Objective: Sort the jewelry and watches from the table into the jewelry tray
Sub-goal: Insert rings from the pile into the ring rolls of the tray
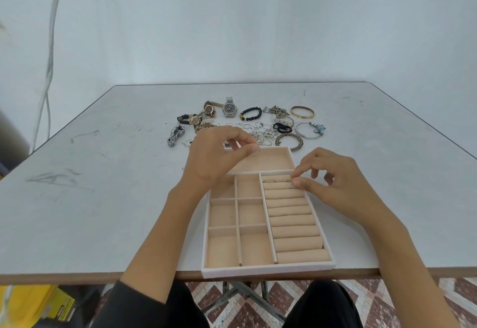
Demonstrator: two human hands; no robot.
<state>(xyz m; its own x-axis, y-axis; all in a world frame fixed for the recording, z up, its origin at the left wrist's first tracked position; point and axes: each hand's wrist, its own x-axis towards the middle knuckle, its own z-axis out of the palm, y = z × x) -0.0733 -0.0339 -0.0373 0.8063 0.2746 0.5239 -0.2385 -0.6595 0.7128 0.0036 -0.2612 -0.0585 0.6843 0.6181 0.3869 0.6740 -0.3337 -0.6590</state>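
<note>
While the person sits at the scuffed grey table [103,198], the beige jewelry tray [268,270] lies at the near edge, its front rim just past it. The left hand [214,157] hovers over the tray's wide compartment at twelve o'clock, pinching a thin ring [255,150] between thumb and forefinger. The right hand [333,180] sits at about two o'clock of the tray, thumb and forefinger pinched on a second ring [293,186] at the far ring rolls; its other fingers curl loosely. Another small ring [269,180] is already seated in the farthest slot.

Beyond the tray, toward twelve o'clock, the rest waits in a loose spread: a steel watch [229,108] with a dark dial, a rose-gold watch [209,108], a black-strapped watch [193,120], a black bead bracelet [251,113], a gold bangle [302,112] and a tangle of rings and chains [260,131]. None of the dial lettering can be read. Under the table at seven o'clock sits a yellow carton [33,304]; its black print is too blurred to read.
</note>
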